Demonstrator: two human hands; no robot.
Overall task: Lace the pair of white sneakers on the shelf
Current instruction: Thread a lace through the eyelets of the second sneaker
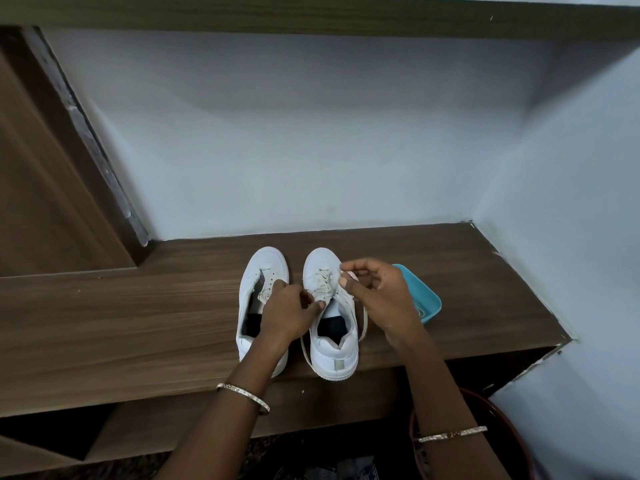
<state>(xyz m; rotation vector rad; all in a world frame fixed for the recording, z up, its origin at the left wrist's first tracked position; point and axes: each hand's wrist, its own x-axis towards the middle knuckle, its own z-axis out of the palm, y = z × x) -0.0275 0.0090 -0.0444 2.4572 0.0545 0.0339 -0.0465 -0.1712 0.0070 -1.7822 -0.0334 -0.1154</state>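
Observation:
Two white sneakers stand side by side on the wooden shelf (138, 306), toes pointing to the wall. The left sneaker (258, 275) has bare eyelets and an open tongue. The right sneaker (322, 265) has a white lace (323, 280) crossed through its front eyelets. My left hand (289, 310) pinches the lace at the right sneaker's left eyelet row, covering part of the left sneaker. My right hand (375, 296) holds the other lace end above the right eyelet row. A loose length of lace hangs down the shoe's right side and another loops by its heel.
A turquoise plastic tray (424, 299) lies on the shelf just right of my right hand. Pale walls close the shelf at the back and right. A brown door panel (41, 188) stands at the left. A dark red bucket rim (502, 420) sits below at the right.

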